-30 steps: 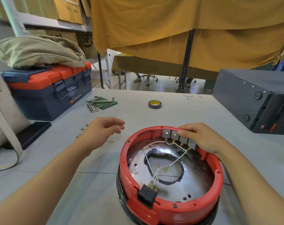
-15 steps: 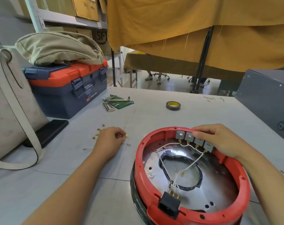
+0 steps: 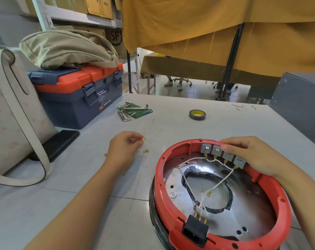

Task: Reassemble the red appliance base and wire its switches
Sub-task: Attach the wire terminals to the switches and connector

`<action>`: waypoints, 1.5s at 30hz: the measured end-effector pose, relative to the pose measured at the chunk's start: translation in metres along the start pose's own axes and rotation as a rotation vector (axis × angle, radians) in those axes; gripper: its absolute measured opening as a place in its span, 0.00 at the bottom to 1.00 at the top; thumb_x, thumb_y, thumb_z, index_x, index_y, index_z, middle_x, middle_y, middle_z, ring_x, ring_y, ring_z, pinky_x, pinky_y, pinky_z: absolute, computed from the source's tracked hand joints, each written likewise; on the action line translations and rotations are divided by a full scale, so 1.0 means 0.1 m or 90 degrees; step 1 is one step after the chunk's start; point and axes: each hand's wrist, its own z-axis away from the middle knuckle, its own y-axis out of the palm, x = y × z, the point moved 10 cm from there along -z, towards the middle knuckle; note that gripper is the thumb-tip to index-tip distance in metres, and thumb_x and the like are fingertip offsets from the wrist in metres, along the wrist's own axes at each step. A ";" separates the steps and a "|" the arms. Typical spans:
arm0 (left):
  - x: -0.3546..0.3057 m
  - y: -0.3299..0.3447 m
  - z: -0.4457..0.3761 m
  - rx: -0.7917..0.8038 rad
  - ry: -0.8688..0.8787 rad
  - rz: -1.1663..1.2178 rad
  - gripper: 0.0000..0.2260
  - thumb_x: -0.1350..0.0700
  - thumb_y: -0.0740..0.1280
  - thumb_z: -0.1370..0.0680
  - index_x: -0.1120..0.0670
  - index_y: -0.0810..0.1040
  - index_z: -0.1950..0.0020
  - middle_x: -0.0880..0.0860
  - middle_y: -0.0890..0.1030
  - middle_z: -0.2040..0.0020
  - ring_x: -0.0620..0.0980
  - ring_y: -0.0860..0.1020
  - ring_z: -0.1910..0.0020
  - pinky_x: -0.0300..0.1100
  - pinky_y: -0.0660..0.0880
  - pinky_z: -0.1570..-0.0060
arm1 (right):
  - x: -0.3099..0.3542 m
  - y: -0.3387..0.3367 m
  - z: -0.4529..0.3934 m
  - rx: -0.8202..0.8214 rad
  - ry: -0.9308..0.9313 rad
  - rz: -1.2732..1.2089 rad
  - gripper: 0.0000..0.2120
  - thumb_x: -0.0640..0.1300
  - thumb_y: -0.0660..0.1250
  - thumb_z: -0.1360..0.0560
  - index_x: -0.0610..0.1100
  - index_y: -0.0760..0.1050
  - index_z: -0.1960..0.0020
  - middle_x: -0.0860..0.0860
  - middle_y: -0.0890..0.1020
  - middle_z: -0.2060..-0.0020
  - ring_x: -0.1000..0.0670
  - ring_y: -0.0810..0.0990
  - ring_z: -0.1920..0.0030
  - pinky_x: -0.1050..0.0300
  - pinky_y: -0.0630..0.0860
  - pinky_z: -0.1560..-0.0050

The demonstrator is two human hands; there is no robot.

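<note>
Red base (image 3: pixel 223 239) sits lower right of frame, rigid, probably heavy. My right hand (image 3: pixel 250 156) presses straight fingers on the switches (image 3: pixel 223 155). My left hand (image 3: pixel 124 150), centre frame, pinches what looks like a thin wire with brass terminals (image 3: pixel 144 138): light, bendy, hold by the terminal.

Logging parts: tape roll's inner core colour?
Yellow core, dark outer tape roll, head view.
</note>
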 end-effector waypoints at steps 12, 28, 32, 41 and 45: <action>-0.09 0.02 0.02 0.071 0.000 0.232 0.08 0.64 0.68 0.25 0.52 0.81 0.53 0.53 0.84 0.62 0.47 0.82 0.60 0.35 0.78 0.54 | 0.02 0.00 0.01 -0.001 0.003 0.011 0.07 0.46 0.67 0.25 0.55 0.82 0.52 0.62 0.84 0.56 0.63 0.81 0.55 0.64 0.71 0.49; 0.42 -0.37 -0.13 0.012 -0.123 -0.347 0.10 0.60 0.70 0.27 0.53 0.81 0.47 0.56 0.79 0.45 0.56 0.75 0.43 0.44 0.73 0.44 | 0.00 -0.01 0.01 -0.002 0.011 0.027 0.07 0.46 0.66 0.25 0.55 0.82 0.51 0.60 0.85 0.55 0.60 0.82 0.55 0.58 0.73 0.47; 0.30 -0.26 -0.11 0.026 -0.064 -0.320 0.10 0.63 0.69 0.28 0.54 0.81 0.47 0.53 0.79 0.50 0.53 0.76 0.47 0.40 0.71 0.50 | 0.00 0.00 0.01 -0.002 0.012 0.025 0.07 0.46 0.66 0.24 0.55 0.82 0.51 0.60 0.85 0.56 0.59 0.82 0.55 0.58 0.73 0.47; 0.26 -0.22 -0.14 -0.012 -0.037 -0.310 0.10 0.59 0.70 0.27 0.55 0.79 0.47 0.55 0.73 0.43 0.50 0.74 0.47 0.40 0.70 0.49 | 0.01 0.00 0.02 -0.002 0.011 0.025 0.07 0.45 0.66 0.24 0.54 0.82 0.51 0.60 0.85 0.56 0.60 0.82 0.56 0.61 0.73 0.49; 0.33 -0.26 -0.14 -0.015 -0.070 -0.400 0.07 0.52 0.71 0.28 0.54 0.82 0.56 0.55 0.76 0.44 0.56 0.73 0.43 0.48 0.73 0.45 | 0.01 -0.01 0.02 -0.005 0.015 0.012 0.07 0.45 0.66 0.24 0.54 0.82 0.51 0.60 0.85 0.57 0.60 0.82 0.56 0.62 0.72 0.51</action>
